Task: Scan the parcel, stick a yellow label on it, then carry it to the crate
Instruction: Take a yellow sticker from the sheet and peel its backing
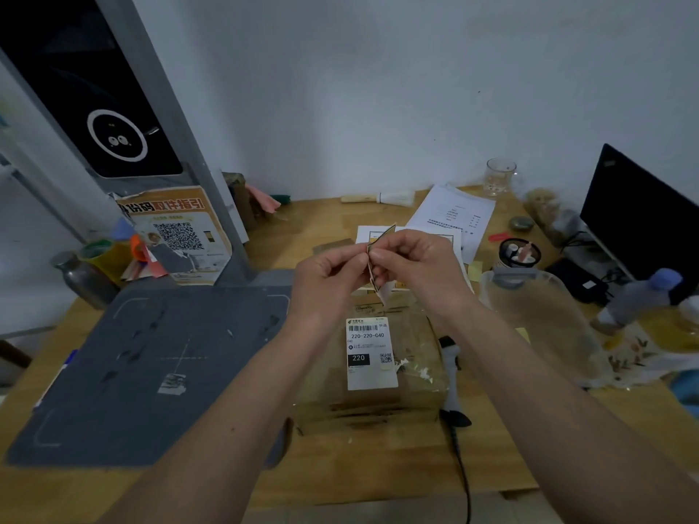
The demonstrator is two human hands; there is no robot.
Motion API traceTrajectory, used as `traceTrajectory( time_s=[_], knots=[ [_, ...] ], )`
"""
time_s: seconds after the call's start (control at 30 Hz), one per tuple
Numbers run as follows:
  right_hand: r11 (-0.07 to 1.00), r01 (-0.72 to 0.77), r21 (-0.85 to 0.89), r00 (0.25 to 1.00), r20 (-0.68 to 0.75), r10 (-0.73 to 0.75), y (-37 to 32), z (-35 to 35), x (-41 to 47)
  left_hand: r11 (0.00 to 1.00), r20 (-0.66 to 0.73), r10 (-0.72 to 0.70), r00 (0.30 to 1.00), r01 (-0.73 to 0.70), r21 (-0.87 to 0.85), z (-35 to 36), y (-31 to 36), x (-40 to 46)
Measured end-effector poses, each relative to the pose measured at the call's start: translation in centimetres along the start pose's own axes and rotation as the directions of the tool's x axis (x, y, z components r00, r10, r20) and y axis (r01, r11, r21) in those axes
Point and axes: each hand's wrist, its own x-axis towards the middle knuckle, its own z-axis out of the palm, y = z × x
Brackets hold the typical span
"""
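A brown cardboard parcel point(408, 376) wrapped in clear tape lies on the wooden table point(363, 470), with a white shipping label point(370, 353) on its top. Above its far edge, my left hand point(325, 274) and my right hand point(420, 266) are raised together. Both pinch a small yellow label strip point(380, 259) between thumb and fingers, held edge-on and hanging down. A black and white handheld scanner point(452, 383) with a cable lies on the table just right of the parcel. No crate is in view.
A grey scanning mat point(151, 368) covers the table's left half, below a tall scanner stand point(113, 107) with a QR poster point(181, 236). At right stand a large clear jug point(544, 315), a pen cup point(518, 255), a bottle point(643, 296) and a monitor point(643, 221). Papers point(450, 213) and a glass point(499, 177) lie behind.
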Motion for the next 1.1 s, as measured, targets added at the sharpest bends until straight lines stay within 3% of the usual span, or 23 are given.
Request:
traceTrajectory(
  time_s=[0.27,1.1],
  knots=[
    [1.000,0.010,0.013,0.999,0.040,-0.011,0.3,0.6,0.8,0.996,-0.035,-0.020,0.999,0.017,-0.092,-0.7,0.1,0.8],
    [0.974,-0.089,0.209,0.996,0.020,0.087,0.3,1.4,0.1,1.000,-0.058,0.004,0.998,-0.005,-0.016,-1.1,0.1,0.5]
  ],
)
